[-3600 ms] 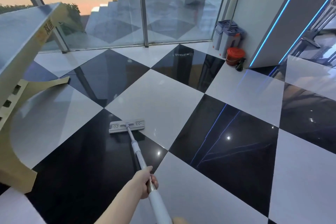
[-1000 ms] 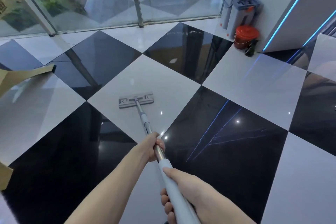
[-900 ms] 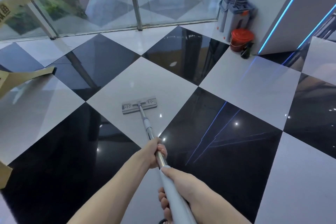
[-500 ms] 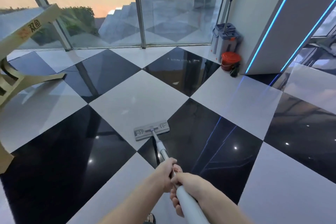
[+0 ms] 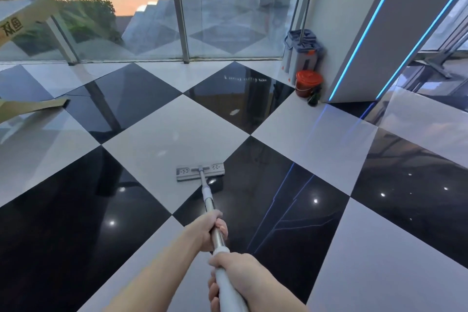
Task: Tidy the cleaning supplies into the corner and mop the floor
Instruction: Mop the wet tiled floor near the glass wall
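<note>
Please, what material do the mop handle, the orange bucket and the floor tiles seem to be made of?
Mop handle: apparently polished metal, since it shines silver, with a matte white, probably plastic grip.
Orange bucket: likely plastic, from its uniform colour and moulded lid.
Floor tiles: glossy polished stone or ceramic, mirroring lights.

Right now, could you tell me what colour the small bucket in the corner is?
Orange-red bucket; the head view shows it.
</note>
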`<state>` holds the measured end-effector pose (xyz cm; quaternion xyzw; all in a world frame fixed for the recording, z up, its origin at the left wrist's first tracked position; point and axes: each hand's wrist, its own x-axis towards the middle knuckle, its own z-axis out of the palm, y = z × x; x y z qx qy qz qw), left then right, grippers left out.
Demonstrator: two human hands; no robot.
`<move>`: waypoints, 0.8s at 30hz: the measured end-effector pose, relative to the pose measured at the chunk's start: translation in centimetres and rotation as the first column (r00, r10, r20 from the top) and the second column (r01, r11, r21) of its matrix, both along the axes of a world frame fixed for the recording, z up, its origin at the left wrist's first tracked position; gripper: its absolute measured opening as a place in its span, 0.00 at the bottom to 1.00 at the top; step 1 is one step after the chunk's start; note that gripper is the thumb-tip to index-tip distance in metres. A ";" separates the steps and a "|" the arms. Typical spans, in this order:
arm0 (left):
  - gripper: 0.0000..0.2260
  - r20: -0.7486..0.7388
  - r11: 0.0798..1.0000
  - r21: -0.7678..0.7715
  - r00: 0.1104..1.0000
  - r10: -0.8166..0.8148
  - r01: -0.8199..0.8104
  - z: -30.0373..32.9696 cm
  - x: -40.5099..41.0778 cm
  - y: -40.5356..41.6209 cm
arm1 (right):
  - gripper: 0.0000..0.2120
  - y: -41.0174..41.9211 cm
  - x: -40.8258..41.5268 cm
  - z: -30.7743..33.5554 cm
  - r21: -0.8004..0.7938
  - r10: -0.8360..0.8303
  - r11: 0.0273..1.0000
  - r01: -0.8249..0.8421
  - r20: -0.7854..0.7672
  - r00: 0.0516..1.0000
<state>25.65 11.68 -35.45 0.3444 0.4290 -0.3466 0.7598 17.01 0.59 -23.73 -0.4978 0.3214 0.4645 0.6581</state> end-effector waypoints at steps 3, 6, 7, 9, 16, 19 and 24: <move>0.16 -0.018 1.000 0.002 1.000 -0.025 0.025 -1.3 6.0 0.8 | 0.04 0.4 4.8 -0.7 0.052 -0.064 0.996 0.068 -0.085 0.994; 0.17 0.003 1.000 -0.007 1.000 -0.025 0.025 -2.4 11.8 0.6 | 0.05 -0.1 9.8 -0.6 0.037 -0.069 0.997 0.074 -0.127 0.989; 0.16 0.010 1.000 0.004 1.000 -0.019 0.019 -2.7 13.7 0.4 | 0.05 -0.6 11.3 -0.5 0.032 -0.084 0.996 0.089 -0.134 0.987; 0.15 0.021 0.999 0.042 0.999 -0.028 0.027 -3.4 17.0 -0.1 | 0.06 -1.6 14.0 0.0 0.031 -0.106 0.993 0.112 -0.149 0.983; 0.16 0.037 0.995 0.089 0.998 -0.042 0.039 -3.6 23.9 -0.7 | 0.09 -3.6 17.8 1.7 0.088 -0.064 0.993 0.082 -0.190 0.980; 0.17 0.036 0.995 0.096 0.999 -0.027 0.023 -3.2 23.8 -1.1 | 0.09 -3.9 18.2 2.2 0.090 -0.041 0.994 0.056 -0.167 0.985; 0.16 0.023 0.993 0.116 0.999 -0.035 0.032 -2.9 20.8 -4.0 | 0.12 -6.1 16.3 2.4 0.056 -0.017 0.998 0.026 -0.142 0.990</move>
